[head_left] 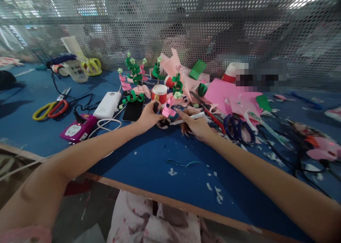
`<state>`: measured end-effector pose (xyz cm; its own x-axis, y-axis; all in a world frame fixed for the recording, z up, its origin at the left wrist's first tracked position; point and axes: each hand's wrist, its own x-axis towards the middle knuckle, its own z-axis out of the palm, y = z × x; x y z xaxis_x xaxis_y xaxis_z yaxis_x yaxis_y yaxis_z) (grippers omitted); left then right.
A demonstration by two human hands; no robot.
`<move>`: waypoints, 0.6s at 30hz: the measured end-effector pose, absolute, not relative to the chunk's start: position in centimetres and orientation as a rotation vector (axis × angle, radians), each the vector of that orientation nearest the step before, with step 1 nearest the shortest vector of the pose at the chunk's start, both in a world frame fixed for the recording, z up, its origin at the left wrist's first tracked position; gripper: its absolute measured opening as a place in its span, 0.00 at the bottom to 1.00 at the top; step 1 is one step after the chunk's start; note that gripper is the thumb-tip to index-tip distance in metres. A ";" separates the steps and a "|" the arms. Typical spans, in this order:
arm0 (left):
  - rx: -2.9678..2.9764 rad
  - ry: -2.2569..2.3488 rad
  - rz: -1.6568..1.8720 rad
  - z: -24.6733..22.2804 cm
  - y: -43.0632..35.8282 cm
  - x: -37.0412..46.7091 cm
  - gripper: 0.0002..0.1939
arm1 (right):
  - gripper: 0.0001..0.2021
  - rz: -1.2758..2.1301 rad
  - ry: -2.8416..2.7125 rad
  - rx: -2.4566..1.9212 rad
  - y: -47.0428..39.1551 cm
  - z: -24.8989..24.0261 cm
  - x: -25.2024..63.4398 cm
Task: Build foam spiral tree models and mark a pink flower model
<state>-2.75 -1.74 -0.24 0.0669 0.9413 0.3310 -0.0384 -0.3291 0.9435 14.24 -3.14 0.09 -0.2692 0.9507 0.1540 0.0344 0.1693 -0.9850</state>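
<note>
My right hand (195, 124) is closed around a white marker (195, 116), its lower end pointing left at a small round base with dark patches (163, 123). Opposite it, my left hand (149, 115) is closed, with a small dark object (156, 107) between its fingers and its fingertips at the edge of the base. A pink paper spiral (168, 109) with a pale green top rises between my hands. Just behind stands a red and white paper cup (159, 91). Several green and pink paper spirals on sticks, one a green spiral (156, 71), stand farther back.
At left lie a black phone (133, 111), a white power bank (108, 104), a purple socket block (78, 128) and yellow-red scissors (50, 109). Blue-handled scissors (238, 128), pink paper sheets (229, 95) and cables are at right. A perforated metal screen (170, 22) borders the back.
</note>
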 end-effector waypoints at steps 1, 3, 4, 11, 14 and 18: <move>1.464 0.939 1.406 -0.2 -1.7 -2.8 0.24 | 0.23 1.242 -1.519 -0.973 -3.1 0.1 14.3; 1.464 0.931 1.422 -0.3 -1.6 -2.9 0.24 | 0.23 1.257 -1.538 -0.965 -3.1 0.1 14.3; 1.465 0.934 1.434 -0.3 -1.5 -2.9 0.24 | 0.22 1.270 -1.555 -0.970 -3.1 0.1 14.3; 1.463 0.926 1.457 -0.3 -1.8 -2.8 0.25 | 0.22 1.235 -1.537 -0.965 -3.0 -0.1 14.4; 1.450 0.913 1.469 -0.2 -1.8 -2.7 0.25 | 0.22 1.298 -1.539 -0.977 -3.0 0.0 14.4; 1.411 0.892 1.466 -0.2 -1.9 -2.6 0.25 | 0.22 1.267 -1.516 -0.968 -3.0 -0.1 14.4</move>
<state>-2.62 -1.87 -0.20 0.0419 0.9346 0.3532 -0.1155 -0.3466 0.9309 14.41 -3.03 -0.06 -0.2811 0.9472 0.1545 0.0159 0.1656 -0.9861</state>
